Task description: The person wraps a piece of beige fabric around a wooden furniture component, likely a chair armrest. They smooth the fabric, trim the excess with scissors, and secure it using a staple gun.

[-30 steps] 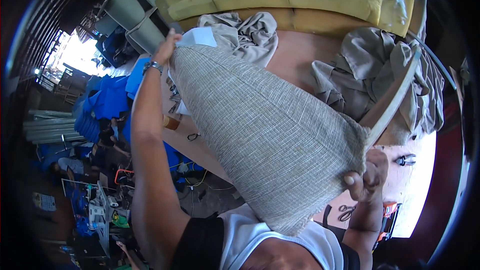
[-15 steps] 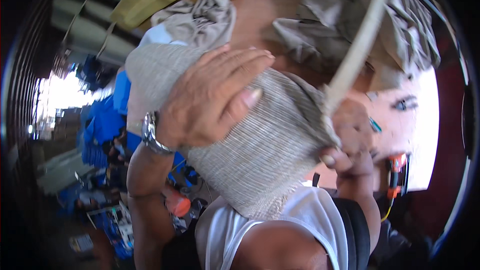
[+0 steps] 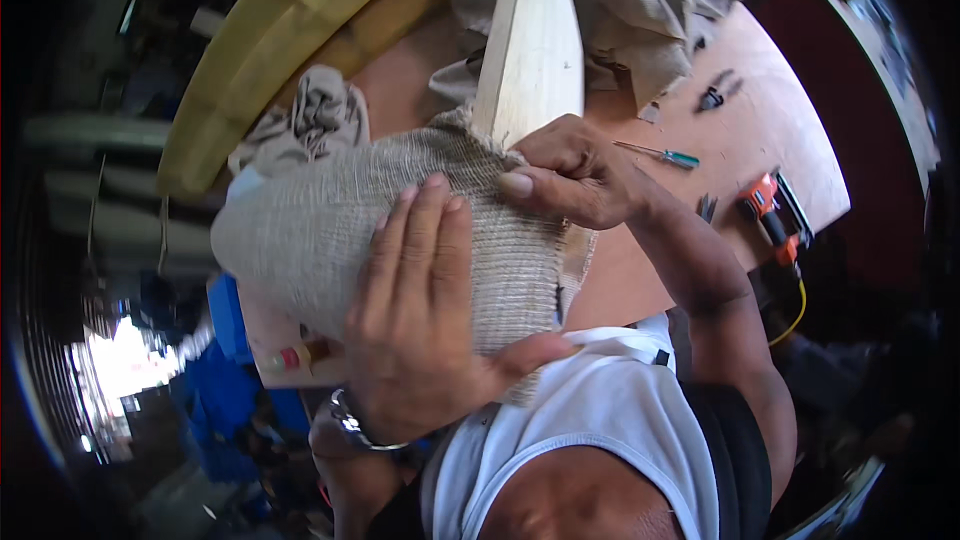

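Observation:
A padded piece covered in beige ribbed fabric (image 3: 300, 230) lies in front of my chest, its rounded end pointing left. A pale wooden bar (image 3: 535, 50) sticks out from its far edge. My left hand (image 3: 415, 330) rests flat on the cover, fingers stretched out and thumb apart, with a metal watch on the wrist. At the fabric's edge beside the bar, my right hand (image 3: 570, 175) is closed, thumb pressing on the cloth. Its other fingers are partly hidden. Along the right side of the piece, a raw fabric edge hangs down.
On the wooden tabletop (image 3: 640, 270) lie a screwdriver (image 3: 665, 153) with a green handle, a small black part (image 3: 712, 97) and an orange-black staple gun (image 3: 775, 215) on a yellow hose. Long yellow foam (image 3: 300, 30) and crumpled beige cloth (image 3: 650, 0) lie at the back.
The padded piece has turned, and its wooden bar now points away from me. My left hand has slid nearer to my chest; my right hand now grips at the far edge.

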A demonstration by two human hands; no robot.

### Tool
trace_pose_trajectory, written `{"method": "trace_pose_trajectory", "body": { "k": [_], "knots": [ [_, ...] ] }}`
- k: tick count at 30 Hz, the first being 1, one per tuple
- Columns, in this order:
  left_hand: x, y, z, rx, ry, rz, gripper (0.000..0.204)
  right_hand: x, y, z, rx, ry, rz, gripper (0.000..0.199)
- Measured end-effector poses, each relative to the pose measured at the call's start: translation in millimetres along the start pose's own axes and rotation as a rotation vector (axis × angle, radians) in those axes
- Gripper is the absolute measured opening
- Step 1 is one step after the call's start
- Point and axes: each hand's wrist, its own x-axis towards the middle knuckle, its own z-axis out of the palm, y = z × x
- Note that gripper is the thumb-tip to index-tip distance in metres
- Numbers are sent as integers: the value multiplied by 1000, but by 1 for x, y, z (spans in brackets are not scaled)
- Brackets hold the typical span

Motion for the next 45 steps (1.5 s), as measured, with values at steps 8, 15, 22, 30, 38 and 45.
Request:
{"method": "trace_pose_trajectory", "body": {
  "k": [8,15,22,30,38,45],
  "knots": [
    [25,82,53,371,79,-649,118,38,-13,-43,-221,-95,-460,16],
    [46,85,92,609,345,-820,89,112,-34,-55,-550,-613,-569,30],
    [55,84,68,454,335,-921,66,124,-22,-56,-302,-615,-468,17],
    [77,81,48,430,344,-1024,34,117,-13,-54,-399,-505,-579,15],
    [85,78,16,141,234,-1181,16,116,-22,-50,-549,-557,-477,17],
    [70,76,36,147,364,-1171,19,118,-12,-47,-440,-459,-586,13]
  ]
}}
